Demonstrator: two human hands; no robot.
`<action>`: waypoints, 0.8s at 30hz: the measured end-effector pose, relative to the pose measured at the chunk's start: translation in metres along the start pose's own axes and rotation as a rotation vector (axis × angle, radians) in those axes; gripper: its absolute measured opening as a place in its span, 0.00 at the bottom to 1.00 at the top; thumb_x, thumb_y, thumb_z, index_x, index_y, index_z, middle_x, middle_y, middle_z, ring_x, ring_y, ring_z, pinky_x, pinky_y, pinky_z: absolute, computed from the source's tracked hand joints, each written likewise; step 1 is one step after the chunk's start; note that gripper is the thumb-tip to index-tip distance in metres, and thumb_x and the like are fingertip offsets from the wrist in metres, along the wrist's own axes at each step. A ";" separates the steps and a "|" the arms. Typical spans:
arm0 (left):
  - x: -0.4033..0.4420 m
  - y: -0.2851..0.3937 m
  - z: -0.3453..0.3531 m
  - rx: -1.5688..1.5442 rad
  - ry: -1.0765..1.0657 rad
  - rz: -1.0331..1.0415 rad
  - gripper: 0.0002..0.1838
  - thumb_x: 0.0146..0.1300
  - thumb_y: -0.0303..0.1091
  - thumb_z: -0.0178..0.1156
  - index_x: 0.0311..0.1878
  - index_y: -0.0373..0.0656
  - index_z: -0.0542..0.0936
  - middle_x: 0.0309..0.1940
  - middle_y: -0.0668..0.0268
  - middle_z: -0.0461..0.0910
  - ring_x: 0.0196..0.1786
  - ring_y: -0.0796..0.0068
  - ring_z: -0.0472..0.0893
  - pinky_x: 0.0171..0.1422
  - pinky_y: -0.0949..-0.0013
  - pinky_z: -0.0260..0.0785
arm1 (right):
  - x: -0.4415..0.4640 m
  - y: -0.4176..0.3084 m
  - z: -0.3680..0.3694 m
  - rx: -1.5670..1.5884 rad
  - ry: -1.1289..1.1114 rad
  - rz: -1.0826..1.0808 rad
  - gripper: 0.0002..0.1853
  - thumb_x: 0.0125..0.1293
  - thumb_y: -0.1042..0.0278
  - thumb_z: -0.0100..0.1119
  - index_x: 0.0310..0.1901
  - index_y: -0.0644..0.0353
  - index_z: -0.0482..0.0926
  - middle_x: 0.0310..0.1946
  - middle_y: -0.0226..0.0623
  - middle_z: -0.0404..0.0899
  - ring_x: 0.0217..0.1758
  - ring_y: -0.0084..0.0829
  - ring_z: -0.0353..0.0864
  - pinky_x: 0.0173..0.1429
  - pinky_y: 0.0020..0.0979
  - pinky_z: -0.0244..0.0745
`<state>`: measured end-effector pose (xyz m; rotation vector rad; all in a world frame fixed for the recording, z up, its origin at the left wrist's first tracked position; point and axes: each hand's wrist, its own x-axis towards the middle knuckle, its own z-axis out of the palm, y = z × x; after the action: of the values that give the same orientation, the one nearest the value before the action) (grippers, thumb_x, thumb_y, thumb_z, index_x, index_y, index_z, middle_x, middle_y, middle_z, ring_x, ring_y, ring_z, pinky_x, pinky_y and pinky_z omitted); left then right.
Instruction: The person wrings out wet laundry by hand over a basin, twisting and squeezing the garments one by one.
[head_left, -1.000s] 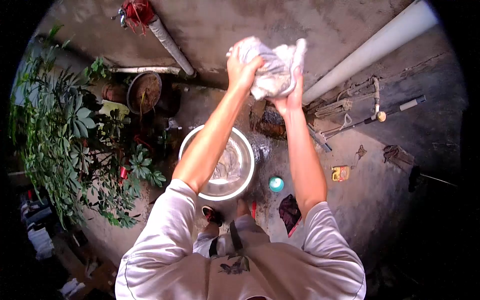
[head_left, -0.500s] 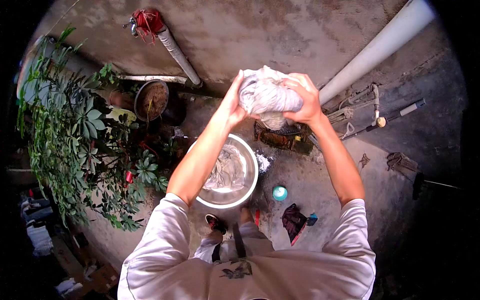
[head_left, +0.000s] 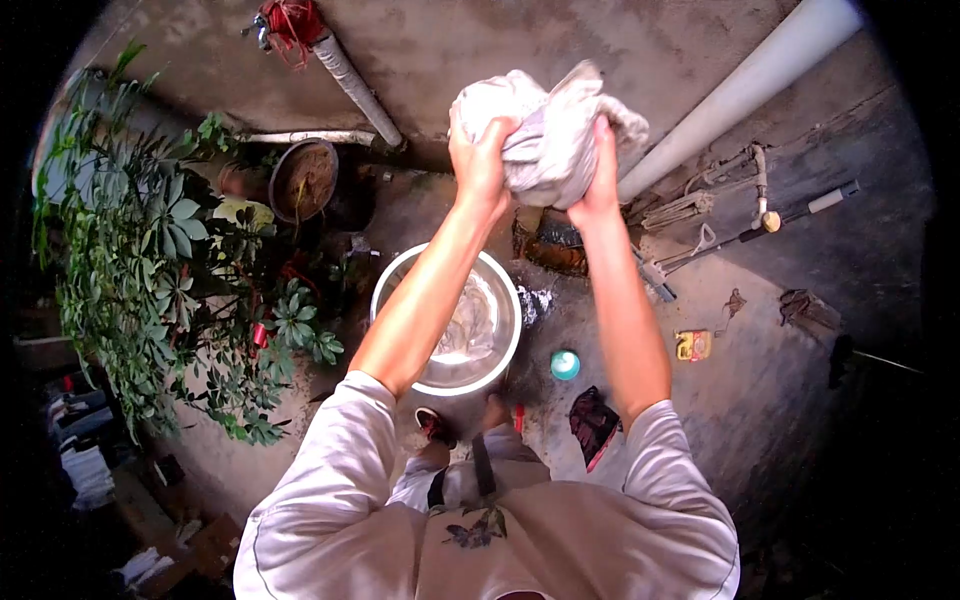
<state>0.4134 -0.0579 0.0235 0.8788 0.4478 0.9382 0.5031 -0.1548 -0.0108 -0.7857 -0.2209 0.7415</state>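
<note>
A bunched, wet-looking whitish cloth [head_left: 550,135] is held up in front of the wall, its folds crumpled together. My left hand [head_left: 482,165] grips its left side with the thumb across the front. On the right side, my right hand [head_left: 600,180] presses against the cloth, thumb upward; some fingers are hidden behind it. Below my left forearm stands a round metal basin [head_left: 508,350] with a pale rim. More light cloth [head_left: 470,325] lies inside it, partly covered by the forearm.
Leafy plants [head_left: 170,260] and a soil-filled pot [head_left: 305,180] stand left. A white pipe [head_left: 740,95] slants along the wall. On the floor are a teal round container [head_left: 565,365], a dark cloth item [head_left: 592,425], a yellow packet [head_left: 692,346] and long-handled tools [head_left: 740,235].
Both hands have lifted the bunched cloth higher and slightly right, and it has been turned so a loose fold sticks out at the upper right. The yellow packet has come into view.
</note>
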 end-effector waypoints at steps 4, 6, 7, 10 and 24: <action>-0.006 0.003 0.011 0.006 0.004 0.137 0.42 0.46 0.21 0.64 0.66 0.43 0.57 0.51 0.59 0.70 0.55 0.68 0.72 0.60 0.65 0.67 | -0.003 -0.017 0.005 0.278 -0.040 0.304 0.39 0.64 0.30 0.47 0.66 0.53 0.67 0.63 0.38 0.71 0.64 0.39 0.72 0.69 0.47 0.66; -0.001 0.001 0.010 0.157 0.015 0.271 0.42 0.43 0.22 0.67 0.65 0.42 0.60 0.51 0.61 0.71 0.55 0.68 0.72 0.61 0.65 0.66 | -0.022 -0.013 0.006 0.340 -0.006 0.434 0.41 0.64 0.27 0.43 0.68 0.52 0.64 0.66 0.39 0.68 0.69 0.40 0.67 0.71 0.49 0.62; 0.003 0.001 0.003 0.164 -0.150 0.213 0.42 0.43 0.23 0.67 0.64 0.41 0.62 0.51 0.61 0.72 0.55 0.68 0.72 0.61 0.66 0.66 | -0.022 -0.007 0.004 0.388 -0.128 0.351 0.42 0.64 0.27 0.40 0.69 0.53 0.63 0.68 0.38 0.66 0.72 0.40 0.62 0.73 0.48 0.60; 0.010 0.004 -0.014 0.153 -0.364 0.101 0.38 0.44 0.24 0.67 0.62 0.40 0.66 0.52 0.61 0.74 0.55 0.70 0.74 0.61 0.68 0.66 | -0.009 0.000 -0.007 0.198 -0.035 0.040 0.33 0.71 0.39 0.39 0.68 0.56 0.64 0.66 0.36 0.68 0.68 0.37 0.67 0.72 0.43 0.62; 0.015 0.027 -0.042 -0.408 -0.217 -0.833 0.39 0.63 0.59 0.56 0.67 0.37 0.66 0.66 0.51 0.67 0.65 0.50 0.71 0.69 0.40 0.62 | -0.014 -0.038 -0.001 -1.036 -0.336 -0.989 0.46 0.42 0.61 0.81 0.61 0.64 0.65 0.54 0.43 0.76 0.55 0.33 0.78 0.61 0.34 0.74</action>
<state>0.3798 -0.0185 0.0216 0.3454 0.3650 0.1456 0.5128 -0.1829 0.0164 -1.3404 -1.2606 -0.2679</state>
